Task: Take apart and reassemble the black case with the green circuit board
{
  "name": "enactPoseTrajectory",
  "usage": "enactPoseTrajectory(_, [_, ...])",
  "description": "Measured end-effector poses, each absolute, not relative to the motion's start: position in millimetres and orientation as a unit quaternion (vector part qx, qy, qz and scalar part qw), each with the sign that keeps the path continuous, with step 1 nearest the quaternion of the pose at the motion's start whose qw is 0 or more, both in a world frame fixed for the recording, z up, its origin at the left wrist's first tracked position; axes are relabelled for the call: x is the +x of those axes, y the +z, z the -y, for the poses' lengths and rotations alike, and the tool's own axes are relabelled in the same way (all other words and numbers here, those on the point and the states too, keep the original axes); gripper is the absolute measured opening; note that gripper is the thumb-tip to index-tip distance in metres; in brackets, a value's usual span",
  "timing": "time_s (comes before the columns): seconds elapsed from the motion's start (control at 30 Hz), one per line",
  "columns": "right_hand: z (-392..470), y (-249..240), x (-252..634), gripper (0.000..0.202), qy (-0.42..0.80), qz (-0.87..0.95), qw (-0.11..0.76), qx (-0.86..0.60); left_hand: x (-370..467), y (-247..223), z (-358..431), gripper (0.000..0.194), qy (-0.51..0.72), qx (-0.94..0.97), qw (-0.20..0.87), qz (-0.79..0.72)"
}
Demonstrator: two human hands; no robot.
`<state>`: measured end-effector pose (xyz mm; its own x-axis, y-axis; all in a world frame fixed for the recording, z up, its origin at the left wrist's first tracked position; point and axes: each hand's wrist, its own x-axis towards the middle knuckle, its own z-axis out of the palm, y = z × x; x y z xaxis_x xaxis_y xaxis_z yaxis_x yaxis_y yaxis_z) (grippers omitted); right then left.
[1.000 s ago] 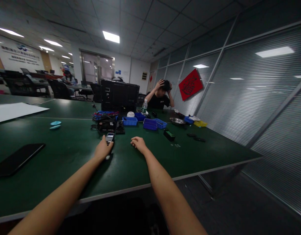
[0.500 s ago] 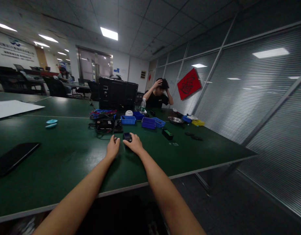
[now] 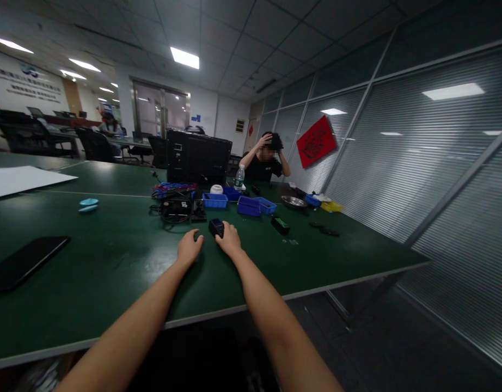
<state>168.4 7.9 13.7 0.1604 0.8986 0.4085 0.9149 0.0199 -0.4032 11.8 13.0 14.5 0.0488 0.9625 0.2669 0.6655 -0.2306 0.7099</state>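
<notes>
1 device [image 3: 216, 227] in right hand's [image 3: 229, 238] grip, in from table's [image 3: 116, 245] near edge! Left hand [image 3: 189, 246] empty, loosely cupped, just beside. Grasp looks done, release not yet; lift, can't tell.

Head camera above the table [image 3: 300, 261]
It looks forward and down from close by the table's near edge, reaching past its far side.

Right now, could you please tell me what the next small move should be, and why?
I would probably bring the left grip to the left side of the black handheld device to steady it: the right grip holds it from the right, while the left is open close by, apparently empty.
</notes>
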Motion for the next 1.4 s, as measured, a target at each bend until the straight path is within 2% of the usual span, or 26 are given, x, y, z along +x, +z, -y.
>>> enactPoseTrajectory(0.37, [-18.5, 13.2, 215.9, 0.048, -0.005, 0.481, 0.366, -0.797, 10.9, 14.8, -9.4, 0.032, 0.336, 0.745, 0.148, -0.556])
enactPoseTrajectory(0.8, [-17.0, 17.1, 231.0, 0.044, -0.056, 0.411, 0.456, -0.787, 11.2, 14.1, -9.0, 0.031, 0.316, 0.749, 0.15, -0.563])
enactPoseTrajectory(0.93, [-10.3, 25.3, 227.0, 0.046, -0.11, 0.418, 0.486, -0.759, 11.9, 13.8, -9.2, 0.031, 0.32, 0.748, 0.15, -0.562])
enactPoseTrajectory(1.1, [-4.2, 30.7, 217.5, 0.048, -0.139, 0.476, 0.483, -0.722, 12.0, 12.9, -9.8, 0.03, 0.322, 0.749, 0.15, -0.559])
enactPoseTrajectory(1.4, [-16.0, 19.2, 206.1, 0.041, -0.058, 0.549, 0.467, -0.69, 11.8, 12.2, -10.6, 0.03, 0.321, 0.75, 0.148, -0.559])
